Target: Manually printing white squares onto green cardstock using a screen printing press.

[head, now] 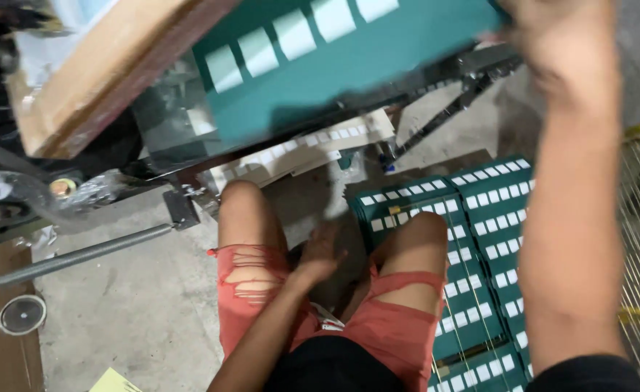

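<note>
Teal card sheet [349, 69], printed with white rectangles, lay on the press bed directly under the blurred right hand [552, 43], whose grip I could not tell, while the left hand [320, 254] hung loosely curled and empty between the knees, so squaring the sheet needed flat, even pressure.

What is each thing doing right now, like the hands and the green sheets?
Right hand: raised, on the edge of the top green sheet, blurred.
Left hand: low between the knees, holding nothing that shows.
Top green sheet: tilted, lying on the frame.
Stacked sheets: flat on the floor.
Shorts: ripped.
</note>
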